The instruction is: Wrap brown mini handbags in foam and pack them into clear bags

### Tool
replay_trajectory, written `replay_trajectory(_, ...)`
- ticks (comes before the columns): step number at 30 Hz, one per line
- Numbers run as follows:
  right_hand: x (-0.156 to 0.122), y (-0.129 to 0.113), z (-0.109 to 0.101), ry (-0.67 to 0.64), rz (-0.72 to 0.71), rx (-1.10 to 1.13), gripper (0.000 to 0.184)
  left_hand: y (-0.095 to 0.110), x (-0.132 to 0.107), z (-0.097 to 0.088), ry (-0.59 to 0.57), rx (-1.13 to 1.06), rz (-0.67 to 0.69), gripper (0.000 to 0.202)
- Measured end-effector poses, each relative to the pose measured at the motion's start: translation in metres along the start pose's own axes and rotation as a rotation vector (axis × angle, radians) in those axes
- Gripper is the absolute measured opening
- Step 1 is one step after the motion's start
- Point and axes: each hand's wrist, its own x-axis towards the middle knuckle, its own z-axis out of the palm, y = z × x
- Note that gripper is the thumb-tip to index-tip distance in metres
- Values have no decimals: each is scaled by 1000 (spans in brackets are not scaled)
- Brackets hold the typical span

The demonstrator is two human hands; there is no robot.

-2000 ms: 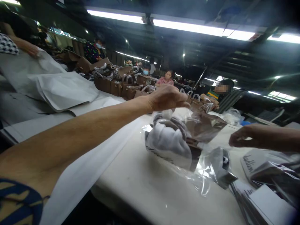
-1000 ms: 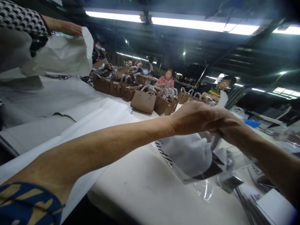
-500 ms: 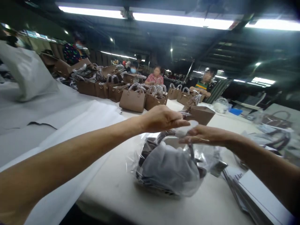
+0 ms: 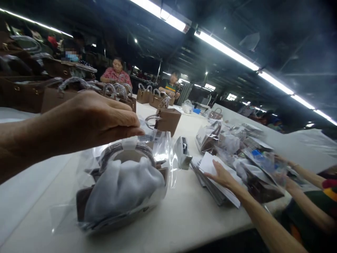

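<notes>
My left hand (image 4: 105,117) is closed, its fingertips pinching the top of a clear plastic bag (image 4: 164,151). Inside the bag stands a brown handbag (image 4: 84,203) with wrapped handles, its front covered by a pale grey soft sheet (image 4: 129,186). Off to the right, my right hand (image 4: 222,174) lies with thumb and fingers apart on the white top sheet (image 4: 210,161) of a stack of flat cards or papers (image 4: 210,189). Whether its fingertips grip that sheet is hard to see.
Brown handbags (image 4: 168,121) stand along the table's far side. A small grey-white packet (image 4: 183,153) lies beside the stack. Wrapped handbags (image 4: 210,137) crowd the right, where a co-worker's arms (image 4: 302,196) handle plastic. Other people (image 4: 117,73) sit across the table.
My right hand has left the wrapped handles and moved right onto the paper stack. My left hand keeps its pinch above the bagged handbag. The view has turned right.
</notes>
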Motion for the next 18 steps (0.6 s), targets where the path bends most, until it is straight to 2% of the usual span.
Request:
replay_trajectory(2, -12, 1, 24, 4, 71, -48, 65, 1, 1, 4, 18, -15, -51, 28)
replay_trajectory(4, -21, -2, 36, 22, 98, -79, 59, 3, 0, 7, 48, -24, -94, 24)
replay_trajectory(8, -26, -12, 34, 66, 105, -110, 45, 11, -6, 10, 105, -13, -180, 18)
replay_trajectory(12, -8, -31, 31, 122, 222, -152, 70, 19, -13, 12, 118, -49, -243, 14)
replay_trajectory(14, 7, -43, 32, 124, 296, -167, 74, 21, -16, 13, 123, -67, -272, 13)
replay_trajectory(16, 19, -51, 33, 86, 340, -166, 63, 23, -18, 11, 109, -69, -310, 12)
replay_trajectory(18, 24, -54, 30, 36, 326, -151, 51, 26, -20, 5, 91, -67, -328, 10)
